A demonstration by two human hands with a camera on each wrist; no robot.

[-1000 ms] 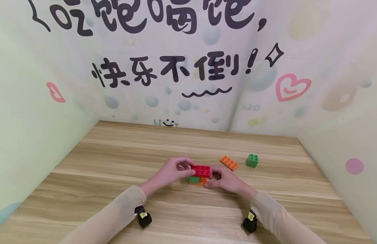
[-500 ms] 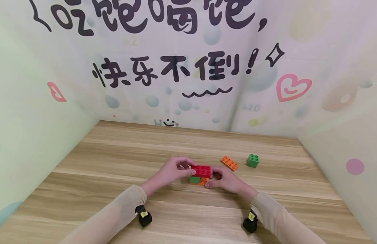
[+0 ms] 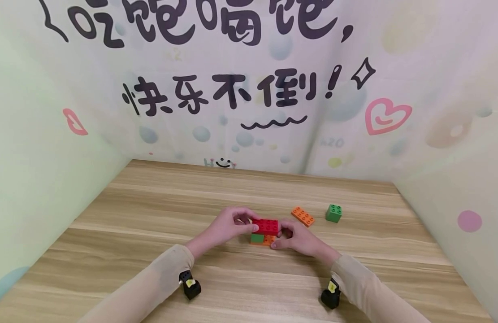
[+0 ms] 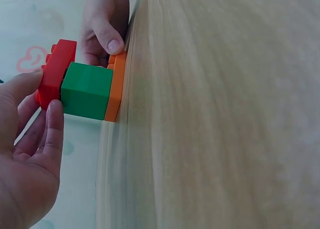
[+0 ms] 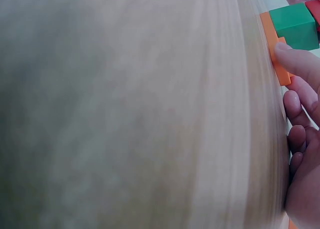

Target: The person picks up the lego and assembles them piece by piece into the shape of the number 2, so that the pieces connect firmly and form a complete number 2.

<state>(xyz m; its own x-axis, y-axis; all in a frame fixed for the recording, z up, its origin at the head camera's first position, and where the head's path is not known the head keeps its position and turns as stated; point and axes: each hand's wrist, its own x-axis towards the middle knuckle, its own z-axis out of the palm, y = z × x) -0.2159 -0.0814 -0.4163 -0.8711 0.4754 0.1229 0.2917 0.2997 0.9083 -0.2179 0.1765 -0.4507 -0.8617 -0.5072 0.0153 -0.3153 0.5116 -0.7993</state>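
In the head view, a small stack of toy building bricks stands on the wooden table in front of me. Its base is a thin orange brick (image 4: pixel 116 86), with a green brick (image 4: pixel 85 91) on its left part. A red brick (image 3: pixel 267 226) sits over the green one and overhangs to the right. My left hand (image 3: pixel 231 227) pinches the red brick between thumb and fingers at its left end. With the thumb over its studs, my right hand (image 3: pixel 300 239) holds the orange brick's right end; the other fingers curl beside it.
Behind my right hand lies a second thin orange brick (image 3: pixel 302 216). To its right stands another green brick (image 3: pixel 334 213). The wooden table (image 3: pixel 184 188) meets a printed cloth backdrop (image 3: pixel 172 134) at the back and pale side panels.
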